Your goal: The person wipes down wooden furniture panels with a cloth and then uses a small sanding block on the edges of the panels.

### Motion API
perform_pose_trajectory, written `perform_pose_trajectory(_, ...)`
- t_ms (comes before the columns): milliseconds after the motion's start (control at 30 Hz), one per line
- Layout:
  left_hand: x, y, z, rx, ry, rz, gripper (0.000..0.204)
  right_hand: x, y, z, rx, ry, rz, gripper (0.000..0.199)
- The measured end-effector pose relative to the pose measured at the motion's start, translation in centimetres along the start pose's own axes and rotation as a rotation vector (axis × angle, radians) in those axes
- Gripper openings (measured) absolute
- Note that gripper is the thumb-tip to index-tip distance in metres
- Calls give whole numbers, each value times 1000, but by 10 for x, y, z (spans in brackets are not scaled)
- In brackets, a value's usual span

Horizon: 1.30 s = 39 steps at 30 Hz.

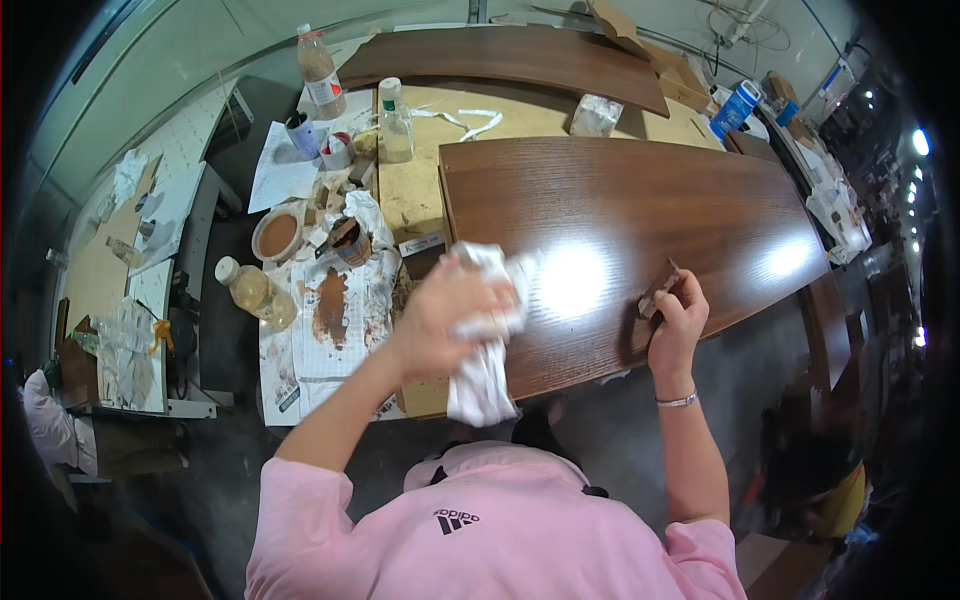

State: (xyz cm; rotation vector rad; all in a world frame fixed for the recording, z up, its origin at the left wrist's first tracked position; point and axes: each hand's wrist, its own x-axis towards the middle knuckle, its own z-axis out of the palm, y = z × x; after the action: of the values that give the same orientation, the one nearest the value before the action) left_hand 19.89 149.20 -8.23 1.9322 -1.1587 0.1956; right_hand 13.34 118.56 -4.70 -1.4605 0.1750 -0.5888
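Observation:
A crumpled white cloth (482, 385) hangs from my left hand (445, 310), whose fingers are wrapped round it. Both are slightly blurred, at the left end of a dark brown wood-grain panel (620, 200). Over the panel's right half, my right hand (679, 322) pinches a small flat brown scraper-like piece (650, 301). A thin pointed end of it sticks up past the fingers; its exact kind is unclear. Glare from a lamp shows on the panel's glossy top between my hands.
Left of the panel lie a paint-smeared sheet (330, 345), a tub of brown paste (278, 235), an open can (350, 243) and a capped jar (256, 292). Bottles (396, 125) stand farther back. Another brown panel (500, 55) lies behind, beside a wrapped white block (596, 116).

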Motion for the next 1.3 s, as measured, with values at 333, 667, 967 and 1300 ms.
perform_pose_trajectory(333, 120, -167, -68, -287, 274, -733, 36, 1, -1, 1, -5, -13, 23, 13)
perform_pose_trajectory(667, -8, 3, -64, -243, 545, -429, 42, 73, -21, 59, -305, -299, 0, 12)
perform_pose_trajectory(967, -128, 47, -32, -178, 425, -781, 33, 138, 42, 242, -1003, -477, -427, 22)
perform_pose_trajectory(1300, -188, 44, -36, -243, 741, -987, 26, 178, 68, 221, -1169, -320, -374, 17)
